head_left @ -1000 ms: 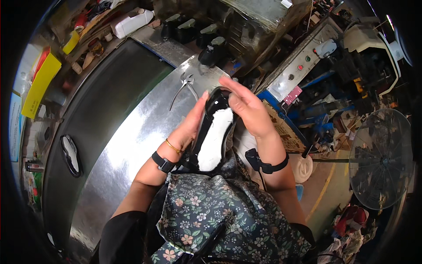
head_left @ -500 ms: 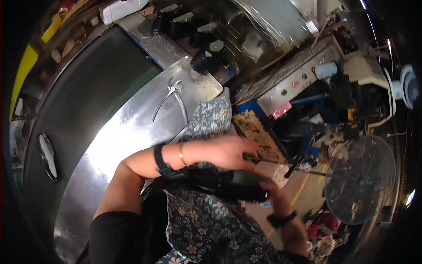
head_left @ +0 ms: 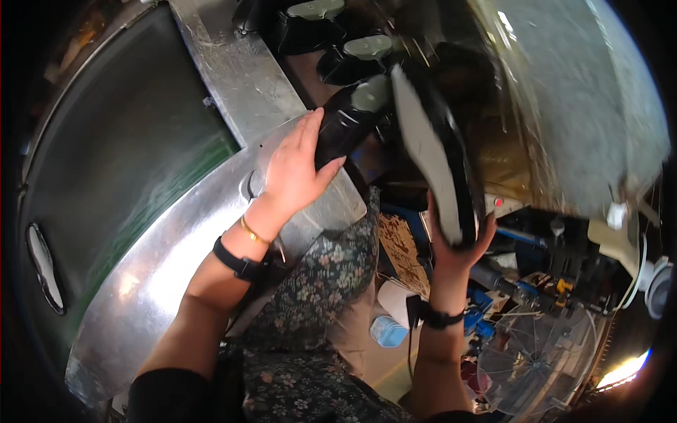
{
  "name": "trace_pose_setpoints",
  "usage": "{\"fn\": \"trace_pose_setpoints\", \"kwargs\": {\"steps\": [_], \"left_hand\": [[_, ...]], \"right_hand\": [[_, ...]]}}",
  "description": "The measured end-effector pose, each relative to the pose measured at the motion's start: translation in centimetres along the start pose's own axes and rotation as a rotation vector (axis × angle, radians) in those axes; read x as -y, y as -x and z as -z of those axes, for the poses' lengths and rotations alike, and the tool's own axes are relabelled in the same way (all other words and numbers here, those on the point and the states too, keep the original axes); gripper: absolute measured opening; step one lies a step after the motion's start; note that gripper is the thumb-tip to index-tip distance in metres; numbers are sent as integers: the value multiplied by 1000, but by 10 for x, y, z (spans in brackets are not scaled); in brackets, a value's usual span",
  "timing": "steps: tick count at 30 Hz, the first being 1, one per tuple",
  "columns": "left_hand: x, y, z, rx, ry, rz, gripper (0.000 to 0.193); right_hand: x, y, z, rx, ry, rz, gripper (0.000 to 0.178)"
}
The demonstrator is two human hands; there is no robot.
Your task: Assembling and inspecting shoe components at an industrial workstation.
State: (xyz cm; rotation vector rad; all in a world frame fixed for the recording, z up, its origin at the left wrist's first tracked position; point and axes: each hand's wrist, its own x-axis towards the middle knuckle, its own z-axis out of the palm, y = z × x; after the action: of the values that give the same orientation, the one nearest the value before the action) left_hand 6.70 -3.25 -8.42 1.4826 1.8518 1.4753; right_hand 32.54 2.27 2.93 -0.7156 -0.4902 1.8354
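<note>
On the near end of the metal table (head_left: 159, 261), my left hand (head_left: 293, 173) lies against the side of a black boot (head_left: 340, 130). Its thumb and fingers spread around the boot, which has a grey-green top face. Raised at the right, my right hand (head_left: 458, 247) grips a black shoe (head_left: 458, 162) by one end, its pale sole turned to the left. Pliers (head_left: 248, 186) lie on the metal beneath my left wrist, mostly hidden by it.
More black boots (head_left: 367, 51) with grey-green tops stand at the back. A dark green belt (head_left: 127, 120) curves along the left, carrying a pale-soled shoe (head_left: 44, 268). Clear plastic sheeting (head_left: 571, 106) hangs at right. A round fan guard (head_left: 532, 363) stands low right.
My hands have moved apart from in front of my apron. The left went forward onto the boot; the right rose with the black shoe, its pale sole now showing. The view has shifted.
</note>
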Motion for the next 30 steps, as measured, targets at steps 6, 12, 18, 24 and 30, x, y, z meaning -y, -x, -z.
{"fn": "trace_pose_setpoints", "kwargs": {"steps": [6,12,18,24,30], "left_hand": [[1,-13,7,131,-167,10,77],[0,-17,-7,207,-3,108,80],[14,-9,9,220,-56,178,71],[13,-14,6,238,-12,172,72],[12,-10,1,214,-8,173,75]], "right_hand": [[-31,-185,-29,-145,70,168,49],[62,-406,66,-80,-32,316,43],[-1,-455,92,-156,-918,-173,43],[-28,-468,98,-225,-1923,-735,43],[-54,-441,78,-286,-2291,-1059,39]]}}
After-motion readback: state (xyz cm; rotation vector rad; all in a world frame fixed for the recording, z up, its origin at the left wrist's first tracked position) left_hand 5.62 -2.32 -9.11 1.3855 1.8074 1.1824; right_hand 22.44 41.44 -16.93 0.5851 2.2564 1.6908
